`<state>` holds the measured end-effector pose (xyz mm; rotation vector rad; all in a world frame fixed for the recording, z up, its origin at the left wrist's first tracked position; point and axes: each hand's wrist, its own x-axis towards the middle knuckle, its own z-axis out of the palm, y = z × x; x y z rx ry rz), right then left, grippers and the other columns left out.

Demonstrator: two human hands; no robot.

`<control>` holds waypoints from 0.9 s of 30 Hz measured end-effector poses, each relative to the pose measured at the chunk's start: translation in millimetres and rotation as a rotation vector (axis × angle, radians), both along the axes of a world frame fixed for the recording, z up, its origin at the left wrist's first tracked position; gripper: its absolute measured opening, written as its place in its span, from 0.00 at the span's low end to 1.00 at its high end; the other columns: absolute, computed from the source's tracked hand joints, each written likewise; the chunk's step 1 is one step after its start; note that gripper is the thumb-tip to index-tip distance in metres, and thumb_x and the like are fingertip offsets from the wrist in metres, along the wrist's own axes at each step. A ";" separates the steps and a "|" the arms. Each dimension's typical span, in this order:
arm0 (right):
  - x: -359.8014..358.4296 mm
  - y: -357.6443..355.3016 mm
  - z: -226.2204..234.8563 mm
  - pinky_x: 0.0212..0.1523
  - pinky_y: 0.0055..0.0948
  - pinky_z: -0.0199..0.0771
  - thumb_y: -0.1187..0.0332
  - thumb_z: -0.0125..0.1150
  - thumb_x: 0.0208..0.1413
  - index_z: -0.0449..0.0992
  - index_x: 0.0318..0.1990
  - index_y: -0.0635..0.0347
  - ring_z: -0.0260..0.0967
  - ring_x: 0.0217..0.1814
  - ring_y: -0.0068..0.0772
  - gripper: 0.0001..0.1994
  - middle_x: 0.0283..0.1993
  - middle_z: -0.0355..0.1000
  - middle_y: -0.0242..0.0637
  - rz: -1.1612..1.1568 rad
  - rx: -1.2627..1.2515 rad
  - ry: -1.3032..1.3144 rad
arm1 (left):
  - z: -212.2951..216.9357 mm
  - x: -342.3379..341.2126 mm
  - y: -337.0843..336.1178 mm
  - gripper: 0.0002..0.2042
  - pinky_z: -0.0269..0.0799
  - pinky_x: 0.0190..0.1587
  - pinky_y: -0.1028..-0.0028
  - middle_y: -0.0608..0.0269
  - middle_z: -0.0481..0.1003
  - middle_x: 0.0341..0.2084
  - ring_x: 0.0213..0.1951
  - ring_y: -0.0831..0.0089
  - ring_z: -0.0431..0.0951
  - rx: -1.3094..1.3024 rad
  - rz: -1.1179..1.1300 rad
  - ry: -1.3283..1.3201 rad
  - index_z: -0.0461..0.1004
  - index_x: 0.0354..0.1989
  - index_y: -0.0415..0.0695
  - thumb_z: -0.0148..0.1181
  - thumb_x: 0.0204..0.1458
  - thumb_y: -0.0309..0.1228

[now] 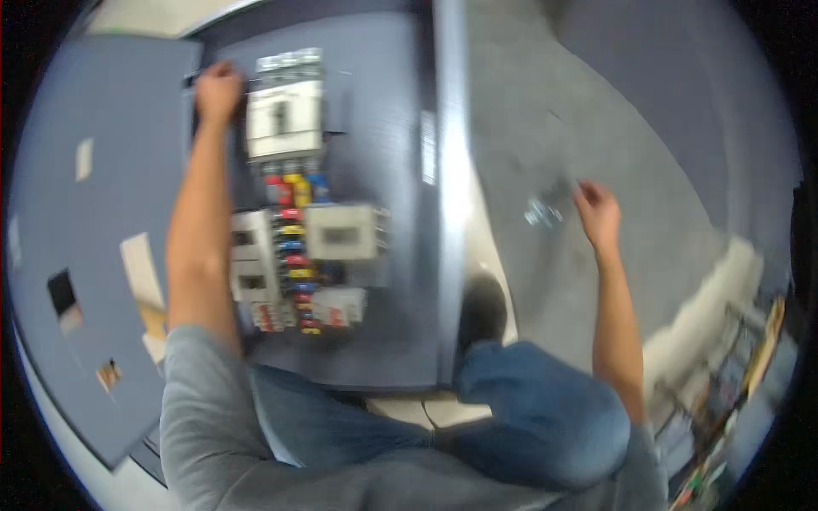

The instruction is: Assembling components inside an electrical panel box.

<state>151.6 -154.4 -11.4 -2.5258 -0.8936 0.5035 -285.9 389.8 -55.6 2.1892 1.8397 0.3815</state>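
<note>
My left hand [219, 92] is closed at the upper left edge of a grey electrical cabinet [383, 111], beside a large white circuit breaker [284, 119]. Whatever its fingers hold, if anything, is hidden. Below that breaker runs a column of red, yellow and blue busbar pieces [294, 247], with smaller breakers [341, 232] on both sides. Out to the right, my right hand [598, 213] has its fingertips drawn together over a grey surface. Close to them lie small shiny pieces [543, 213], too blurred to name. Between the fingertips nothing can be made out.
The cabinet's grey door [119, 204] stands open on the left, with papers [141, 268] stuck on it. A pale metal rim [453, 170] borders the cabinet's right side. Cluttered tools and parts [724, 383] lie at the lower right. My jeans-covered knee [545, 400] is near the cabinet's lower corner.
</note>
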 end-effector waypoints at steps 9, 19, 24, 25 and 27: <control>-33.8 -60.0 -55.5 0.40 0.31 0.76 0.69 0.66 0.47 0.80 0.45 0.59 0.78 0.36 0.34 0.16 0.33 0.79 0.42 -0.174 -0.094 0.140 | 128.5 124.9 -186.3 0.13 0.69 0.46 0.74 0.61 0.78 0.40 0.43 0.72 0.75 0.270 -0.492 -0.629 0.80 0.45 0.45 0.64 0.50 0.28; -51.7 -48.8 -55.2 0.40 0.32 0.75 0.67 0.67 0.49 0.80 0.45 0.57 0.75 0.35 0.35 0.14 0.35 0.77 0.41 -0.179 0.143 0.177 | 140.4 199.4 -362.4 0.11 0.68 0.48 0.71 0.58 0.75 0.38 0.44 0.65 0.75 -0.114 -0.933 -0.719 0.79 0.43 0.42 0.64 0.49 0.24; -35.4 -50.9 -66.6 0.42 0.33 0.74 0.67 0.66 0.51 0.80 0.44 0.58 0.75 0.37 0.39 0.13 0.37 0.77 0.43 0.075 0.079 0.002 | 130.1 218.6 -385.5 0.10 0.69 0.48 0.71 0.58 0.75 0.38 0.43 0.64 0.75 -0.212 -0.912 -0.746 0.79 0.42 0.42 0.64 0.49 0.24; -34.7 -50.5 -66.4 0.42 0.34 0.73 0.67 0.65 0.51 0.80 0.44 0.58 0.75 0.38 0.41 0.12 0.37 0.76 0.44 0.161 0.051 -0.051 | 129.1 219.9 -387.3 0.10 0.69 0.48 0.71 0.58 0.76 0.38 0.43 0.64 0.75 -0.217 -0.904 -0.749 0.79 0.41 0.42 0.64 0.49 0.24; -35.3 -51.7 -66.1 0.42 0.34 0.74 0.67 0.65 0.51 0.80 0.43 0.57 0.75 0.38 0.43 0.12 0.37 0.76 0.45 0.113 0.035 -0.020 | 126.5 220.7 -390.4 0.10 0.69 0.47 0.71 0.58 0.76 0.38 0.43 0.64 0.75 -0.225 -0.900 -0.747 0.79 0.41 0.42 0.64 0.49 0.24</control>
